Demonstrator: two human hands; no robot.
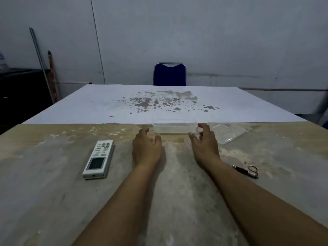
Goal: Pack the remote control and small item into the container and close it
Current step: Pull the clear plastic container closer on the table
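A clear plastic container [174, 127] stands open on the worn table, straight ahead of me. My left hand [146, 150] hovers just short of its left end, fingers curled and apart, holding nothing. At its right end my right hand [205, 144] is likewise spread and empty, fingertips close to the wall. The clear lid [229, 133] lies flat to the right of the container. A white remote control [98, 159] rests face up at the left. A small dark red key-ring item [246, 171] with a metal ring lies at the right, beside my right forearm.
The table [53, 201] is scuffed wood near me and white with peeled patches [159, 102] farther off. A blue chair [169, 74] stands at the far edge. Poles [44, 68] lean on the wall at the left, above a dark cabinet [21, 96].
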